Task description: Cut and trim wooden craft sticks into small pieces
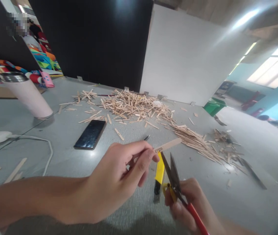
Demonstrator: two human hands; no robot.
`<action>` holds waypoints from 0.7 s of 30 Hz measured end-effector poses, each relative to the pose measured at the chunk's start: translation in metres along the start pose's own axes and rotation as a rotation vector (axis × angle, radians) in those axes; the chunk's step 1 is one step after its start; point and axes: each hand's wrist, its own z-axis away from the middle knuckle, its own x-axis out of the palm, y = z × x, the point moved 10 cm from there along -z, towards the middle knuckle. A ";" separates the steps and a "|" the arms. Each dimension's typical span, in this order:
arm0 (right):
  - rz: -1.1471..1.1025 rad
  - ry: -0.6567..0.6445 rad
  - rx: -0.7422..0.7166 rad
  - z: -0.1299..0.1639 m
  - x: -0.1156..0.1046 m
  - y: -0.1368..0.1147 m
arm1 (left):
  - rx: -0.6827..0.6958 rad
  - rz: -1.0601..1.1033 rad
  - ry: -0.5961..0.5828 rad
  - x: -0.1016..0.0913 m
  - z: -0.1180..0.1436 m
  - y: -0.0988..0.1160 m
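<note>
Between the thumb and fingers of my left hand [119, 176] is a flat wooden craft stick [169, 145], pointing right, with dark line markings near my fingertips. My right hand [190, 199] grips a pair of scissors [174, 178] with a red handle. Their blades are parted and point up toward the stick, one tip close to its marked part; whether they touch I cannot tell. A yellow utility knife [159, 171] with a black end lies on the table behind, between my hands. Just beyond my left fingers lies a dark pen-like tip [147, 137].
A large pile of craft sticks [131, 104] spreads along the back, with a neater row [197, 142] at right. A phone [90, 134], a pink tumbler [30, 96] and a white cable [49, 147] lie or stand left. A metal blade [253, 173] lies far right. Upright boards [178, 55] close off the back.
</note>
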 end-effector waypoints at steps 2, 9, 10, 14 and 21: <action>0.044 0.039 -0.015 0.005 -0.002 0.003 | -0.005 0.003 -0.001 -0.001 0.000 0.001; 0.093 0.024 0.118 0.008 -0.001 0.016 | -0.005 0.005 -0.005 -0.001 0.000 0.003; 0.073 -0.002 0.141 0.005 0.000 0.016 | 0.000 0.005 -0.001 -0.001 0.000 0.003; 0.012 -0.080 0.280 -0.001 0.002 0.017 | 0.000 0.011 0.001 -0.001 0.000 0.004; -0.070 -0.096 0.393 0.000 0.005 0.022 | -0.018 0.020 0.001 0.000 -0.002 0.001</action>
